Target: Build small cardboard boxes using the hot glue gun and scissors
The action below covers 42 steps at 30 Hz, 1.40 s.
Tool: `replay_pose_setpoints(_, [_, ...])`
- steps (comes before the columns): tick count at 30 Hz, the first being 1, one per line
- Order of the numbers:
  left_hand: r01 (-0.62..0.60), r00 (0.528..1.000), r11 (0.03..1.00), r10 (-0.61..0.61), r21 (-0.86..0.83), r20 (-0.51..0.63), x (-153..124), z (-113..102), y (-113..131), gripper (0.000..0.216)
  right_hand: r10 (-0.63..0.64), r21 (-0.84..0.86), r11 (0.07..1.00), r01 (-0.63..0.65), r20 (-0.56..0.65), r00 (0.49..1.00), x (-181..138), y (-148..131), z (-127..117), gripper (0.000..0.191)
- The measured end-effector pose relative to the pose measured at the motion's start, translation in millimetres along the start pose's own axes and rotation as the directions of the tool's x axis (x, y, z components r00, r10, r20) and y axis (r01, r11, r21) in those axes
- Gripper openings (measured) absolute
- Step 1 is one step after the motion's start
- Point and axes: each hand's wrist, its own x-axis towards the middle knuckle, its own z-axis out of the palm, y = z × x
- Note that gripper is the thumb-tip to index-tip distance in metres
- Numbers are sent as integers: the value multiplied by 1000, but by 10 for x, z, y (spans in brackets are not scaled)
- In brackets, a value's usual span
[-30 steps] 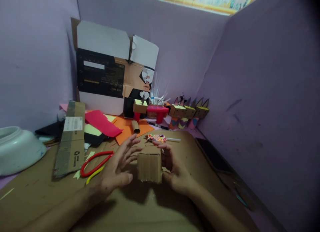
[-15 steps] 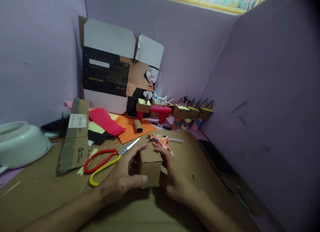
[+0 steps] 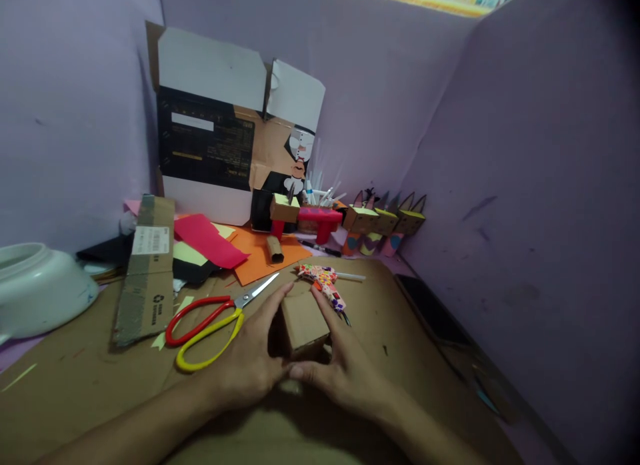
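Vs half a sec ago, your thumbs now meet at the near edge of the box (image 3: 303, 325); before, the left thumb lay across its front. The box is turned some, w/ more of its top showing. Left hand (image 3: 247, 366) & right hand (image 3: 343, 368) cup it, fingers (image 3: 274, 303) closed along both sides, gripping. It's small, plain brown cardboard, mid-bench (image 3: 90, 391). Scissors (image 3: 210, 318) lie just left, a patterned glue gun (image 3: 323, 280) just behind. Cardboard strip (image 3: 146, 271) & white bowl (image 3: 40, 288) sit further left. Your hands hide the box's sides.
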Motion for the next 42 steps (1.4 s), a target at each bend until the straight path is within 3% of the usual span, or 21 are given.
replay_pose_setpoints(5, [0, 998, 986, 10, 164, -62, -1, 42, 13, 86, -45, -116, 993, 36, -77, 996, -3, -14, 60, 108])
replay_pose_setpoints(10, [-157, 984, 946, 176, 283, -43, -29, 57, -47, 91, -16, -107, 994, -7, -212, 977, 19, -62, 132, 105])
replay_pose_setpoints(13, [-179, 981, 936, 194, 304, -19, -34, 48, -51, 88, -25, -128, 992, -6, -243, 970, 15, -74, 154, 96])
replay_pose_setpoints(23, [-158, 986, 946, 166, 284, -3, -21, 28, 10, 84, -156, -192, 975, 111, -239, 958, -14, -37, 178, 84])
replay_pose_setpoints(29, [-163, 986, 947, 169, 278, 3, -32, 37, 4, 89, -68, -177, 984, 20, -269, 961, 15, -70, 202, 84])
replay_pose_setpoints(37, [-179, 982, 933, 189, 313, 1, 8, 50, -14, 84, -117, -159, 984, 76, -266, 957, 28, -85, 220, 77])
replay_pose_setpoints(40, [-188, 980, 936, 197, 297, -1, 26, 15, -38, 88, -38, -84, 996, 18, -241, 970, 44, -64, 193, 86])
replay_pose_setpoints(42, [-132, 991, 965, 136, 226, -1, 47, -31, -43, 90, 1, -28, 1000, -6, -180, 984, 55, -38, 151, 96])
